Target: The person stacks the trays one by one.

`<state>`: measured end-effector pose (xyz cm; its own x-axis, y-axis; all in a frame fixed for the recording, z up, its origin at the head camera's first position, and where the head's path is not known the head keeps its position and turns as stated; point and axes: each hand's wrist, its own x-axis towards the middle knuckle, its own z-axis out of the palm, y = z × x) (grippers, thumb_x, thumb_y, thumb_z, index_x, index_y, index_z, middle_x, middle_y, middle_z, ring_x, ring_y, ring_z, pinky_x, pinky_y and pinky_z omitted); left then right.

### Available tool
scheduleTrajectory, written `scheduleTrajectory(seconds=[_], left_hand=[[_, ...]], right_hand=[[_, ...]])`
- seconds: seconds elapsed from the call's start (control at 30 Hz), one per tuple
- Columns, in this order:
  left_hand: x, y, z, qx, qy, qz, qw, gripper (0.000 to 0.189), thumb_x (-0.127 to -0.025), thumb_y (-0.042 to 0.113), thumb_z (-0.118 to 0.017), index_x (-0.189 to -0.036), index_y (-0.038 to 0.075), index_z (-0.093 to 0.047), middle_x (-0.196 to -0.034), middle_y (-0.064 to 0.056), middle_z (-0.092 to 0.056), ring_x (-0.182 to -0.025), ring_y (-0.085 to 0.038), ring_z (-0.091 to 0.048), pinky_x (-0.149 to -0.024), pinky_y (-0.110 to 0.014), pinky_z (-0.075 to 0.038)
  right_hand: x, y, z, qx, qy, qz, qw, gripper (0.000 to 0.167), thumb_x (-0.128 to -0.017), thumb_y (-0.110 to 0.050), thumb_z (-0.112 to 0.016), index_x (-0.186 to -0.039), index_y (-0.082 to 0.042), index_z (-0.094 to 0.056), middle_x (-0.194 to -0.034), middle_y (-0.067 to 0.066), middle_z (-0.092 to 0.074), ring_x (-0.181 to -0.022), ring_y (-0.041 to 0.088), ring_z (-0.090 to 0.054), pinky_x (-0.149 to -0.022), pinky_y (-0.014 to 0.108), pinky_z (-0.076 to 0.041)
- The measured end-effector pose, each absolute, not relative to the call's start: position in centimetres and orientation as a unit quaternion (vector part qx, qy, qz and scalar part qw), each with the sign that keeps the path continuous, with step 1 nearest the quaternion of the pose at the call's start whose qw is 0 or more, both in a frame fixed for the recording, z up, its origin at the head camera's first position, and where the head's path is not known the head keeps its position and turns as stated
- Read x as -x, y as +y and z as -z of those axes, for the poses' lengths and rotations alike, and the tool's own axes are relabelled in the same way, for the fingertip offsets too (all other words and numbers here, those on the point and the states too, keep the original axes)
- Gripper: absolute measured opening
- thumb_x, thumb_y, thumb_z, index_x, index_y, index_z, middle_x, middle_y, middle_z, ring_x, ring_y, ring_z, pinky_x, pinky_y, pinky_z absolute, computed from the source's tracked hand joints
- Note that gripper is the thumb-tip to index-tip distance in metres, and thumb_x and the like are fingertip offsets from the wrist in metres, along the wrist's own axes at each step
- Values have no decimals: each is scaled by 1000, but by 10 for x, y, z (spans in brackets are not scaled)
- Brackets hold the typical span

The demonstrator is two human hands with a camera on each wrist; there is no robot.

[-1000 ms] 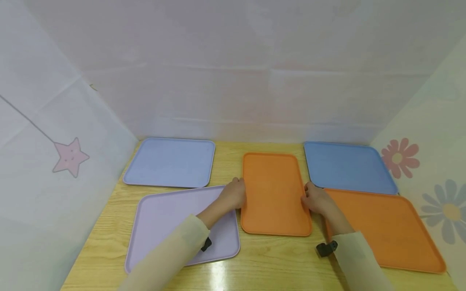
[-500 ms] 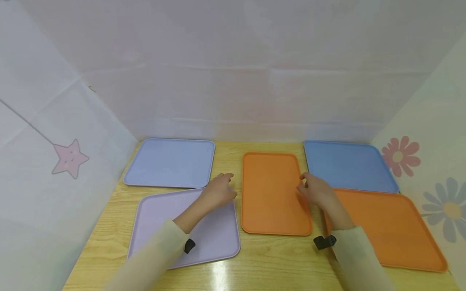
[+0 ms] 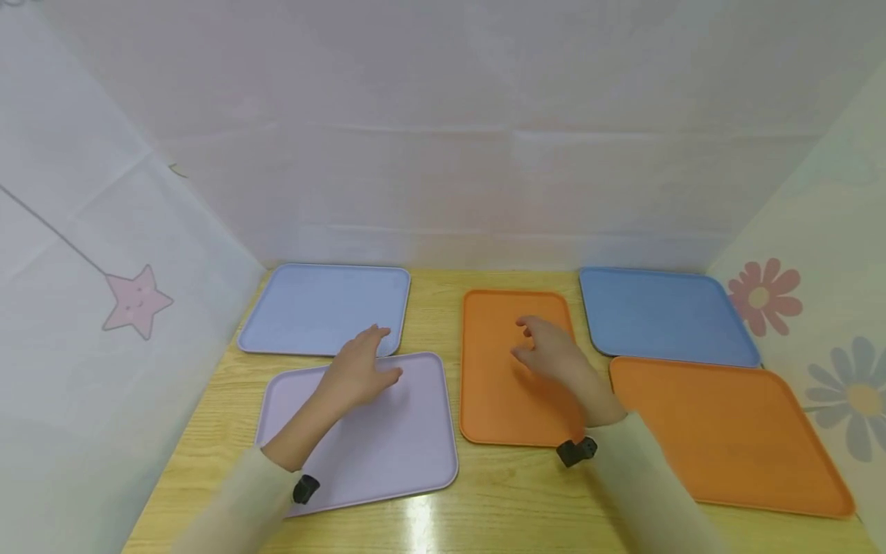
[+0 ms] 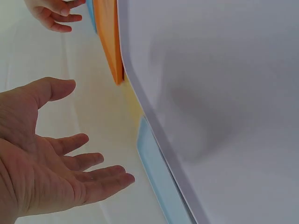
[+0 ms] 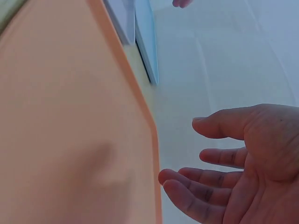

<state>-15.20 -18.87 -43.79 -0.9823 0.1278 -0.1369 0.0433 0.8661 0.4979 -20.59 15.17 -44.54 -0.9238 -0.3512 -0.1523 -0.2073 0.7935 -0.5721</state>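
My left hand (image 3: pixel 354 373) hovers over the lavender tray (image 3: pixel 394 431), fingers spread and nothing held. In the left wrist view that hand (image 4: pixel 56 158) is apart from the tray surface, where its shadow falls. Over the upright orange tray (image 3: pixel 494 385) in the middle is my right hand (image 3: pixel 554 355), also empty. The right wrist view shows the right hand (image 5: pixel 243 172) with thumb and fingers apart, raised off the orange tray (image 5: pixel 70 116). Both orange and lavender trays lie flat on the wooden table (image 3: pixel 484 492).
A pale blue tray (image 3: pixel 332 308) lies at the back left and a darker blue tray (image 3: pixel 667 315) at the back right. A second orange tray (image 3: pixel 727 438) lies at the front right. White cloth walls (image 3: pixel 443 154) stand behind and at both sides.
My hands have let go of the middle orange tray's side edges. Both have moved left, the left one over the lavender tray, the right one over the orange tray. The trays stay put.
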Motion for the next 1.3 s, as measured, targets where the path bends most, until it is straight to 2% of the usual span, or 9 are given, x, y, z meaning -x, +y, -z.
scheduleTrajectory(seconds=[0.17,0.27,0.43,0.57,0.77,1.07,1.2,1.3], left_hand=[[144,-223,438,-28,967,-240,75,74,-92,35,-68,-152,2,-38,-160,-30,-27,-140,-56,-30,-114,-68,-30],[140,-248,441,-12,969,-236,69,75,-92,36,-67,-151,-1,-38,-157,-32,-29,-140,-57,-30,-113,-70,-30],[133,-284,447,9,972,-228,61,76,-91,34,-68,-147,-9,-40,-150,-36,-36,-137,-56,-33,-111,-69,-32],[127,-310,454,25,975,-213,65,78,-91,36,-69,-144,-13,-40,-145,-40,-38,-131,-61,-36,-105,-72,-35],[117,-343,465,55,972,-205,96,83,-93,40,-67,-147,-14,-34,-142,-46,-32,-124,-68,-35,-99,-76,-37],[106,-365,470,99,957,-214,167,96,-94,47,-63,-148,-19,-21,-137,-52,-26,-117,-69,-41,-92,-74,-43],[103,-367,469,103,951,-226,184,93,-95,45,-62,-146,-21,-22,-134,-50,-35,-118,-65,-44,-92,-71,-44],[101,-367,469,97,949,-240,182,87,-95,38,-64,-143,-23,-25,-128,-47,-46,-115,-58,-52,-91,-66,-48]], right_hand=[[203,121,448,158,935,292,127,60,-99,-24,-67,-151,-7,-43,-147,17,-52,-112,33,-65,-92,48,-56],[200,102,449,162,933,292,134,61,-98,-23,-68,-151,-8,-44,-150,14,-49,-107,27,-65,-93,44,-56],[199,76,453,188,933,278,128,57,-96,-22,-69,-147,-6,-48,-146,14,-52,-97,22,-66,-91,41,-55],[197,60,456,200,932,274,131,54,-96,-23,-69,-144,-6,-51,-144,14,-54,-109,25,-62,-98,42,-52],[200,39,462,218,928,267,144,52,-98,-24,-64,-145,-5,-50,-139,15,-54,-102,25,-58,-96,41,-51],[205,17,467,216,932,238,167,50,-97,-27,-66,-142,-8,-54,-141,15,-54,-123,28,-56,-105,42,-49],[206,10,468,208,936,224,172,50,-97,-27,-67,-141,-6,-55,-138,15,-56,-123,30,-58,-105,43,-50],[206,6,468,190,941,215,180,51,-96,-27,-68,-141,-5,-55,-138,15,-56,-124,30,-57,-106,43,-49]])
